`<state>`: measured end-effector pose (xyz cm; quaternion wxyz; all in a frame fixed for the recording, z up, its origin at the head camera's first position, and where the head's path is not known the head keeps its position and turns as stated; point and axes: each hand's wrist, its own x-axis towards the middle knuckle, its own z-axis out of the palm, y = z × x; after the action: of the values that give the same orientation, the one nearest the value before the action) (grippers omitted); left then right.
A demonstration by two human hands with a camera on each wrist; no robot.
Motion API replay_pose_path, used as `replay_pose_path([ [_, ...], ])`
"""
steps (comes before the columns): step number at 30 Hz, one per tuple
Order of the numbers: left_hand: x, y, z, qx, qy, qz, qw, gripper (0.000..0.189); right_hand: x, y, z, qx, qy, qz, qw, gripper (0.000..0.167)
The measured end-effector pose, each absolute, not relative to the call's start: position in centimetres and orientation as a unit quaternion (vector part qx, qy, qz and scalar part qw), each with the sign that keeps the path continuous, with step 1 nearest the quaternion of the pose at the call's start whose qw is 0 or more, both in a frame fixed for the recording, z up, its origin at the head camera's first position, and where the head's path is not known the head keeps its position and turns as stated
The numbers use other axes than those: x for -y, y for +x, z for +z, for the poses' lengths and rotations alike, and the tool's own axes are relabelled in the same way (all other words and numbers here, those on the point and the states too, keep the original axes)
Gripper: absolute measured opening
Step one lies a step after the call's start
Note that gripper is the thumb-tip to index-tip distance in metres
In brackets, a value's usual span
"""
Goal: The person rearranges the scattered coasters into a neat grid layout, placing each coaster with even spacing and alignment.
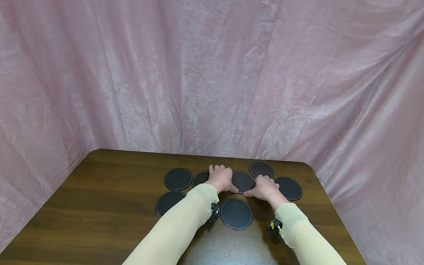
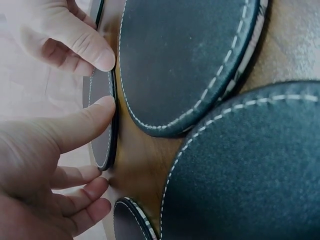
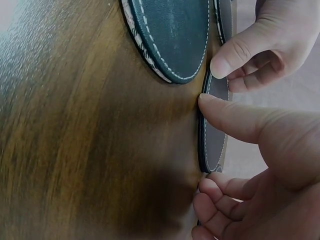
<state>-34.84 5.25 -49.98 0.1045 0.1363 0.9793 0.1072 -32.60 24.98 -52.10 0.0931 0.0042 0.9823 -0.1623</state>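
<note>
Middle coaster (image 1: 243,182) just beyond front coaster (image 1: 236,214)! Left hand (image 1: 222,179), right hand (image 1: 264,188) both curled on middle coaster's edge, thumbs nearest front coaster. Looks light, stiffish, hardly fragile; opposite edges best hold.

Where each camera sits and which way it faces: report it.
Head: worn on the head, facing forward and down at the table and pink curtain; left hand, right hand and sleeved forearms show.
Left wrist: on that wrist, facing the left hand's work; both hands show.
Right wrist: on that wrist, facing the right hand's work; both hands show.
Both wrist views share the dark disc between the hands.
</note>
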Motion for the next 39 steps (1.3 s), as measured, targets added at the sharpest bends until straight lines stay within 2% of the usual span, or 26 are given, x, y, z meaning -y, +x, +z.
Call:
replay_pose_path([
  [5,-5.3,-34.8,-50.2,-0.978,0.141,0.113,0.102,0.078,-23.6,-30.4,-49.2,-0.979,0.019,-0.173,0.102,0.075],
  [10,-5.3,-34.6,-50.3,-0.98,0.142,0.105,0.093,0.078,-23.6,-30.0,-49.2,-0.978,0.014,-0.181,0.098,0.085],
  [14,-5.1,-33.6,-49.6,-0.98,0.147,0.101,0.086,0.078,-23.9,-31.0,-50.6,-0.977,0.026,-0.187,0.098,0.09],
  [17,-4.9,-32.9,-49.4,-0.981,0.153,0.096,0.076,0.077,-25.1,-32.7,-53.4,-0.974,0.028,-0.203,0.093,0.092],
  [22,-4.7,-32.8,-49.5,-0.98,0.163,0.093,0.072,0.079,-27.1,-35.4,-57.9,-0.969,0.02,-0.231,0.083,0.083],
  [24,-4.6,-32.8,-49.4,-0.979,0.166,0.094,0.074,0.079,-27.4,-35.7,-58.5,-0.968,0.018,-0.236,0.082,0.081],
  [35,-3.1,-33.2,-48.2,-0.975,0.178,0.106,0.081,0.085,-25.6,-32.9,-54.0,-0.959,0.002,-0.276,0.062,0.071],
  [39,-2.5,-33.1,-48.0,-0.974,0.18,0.108,0.085,0.086,-25.5,-33.1,-54.6,-0.956,-0.002,-0.289,0.06,0.074],
])
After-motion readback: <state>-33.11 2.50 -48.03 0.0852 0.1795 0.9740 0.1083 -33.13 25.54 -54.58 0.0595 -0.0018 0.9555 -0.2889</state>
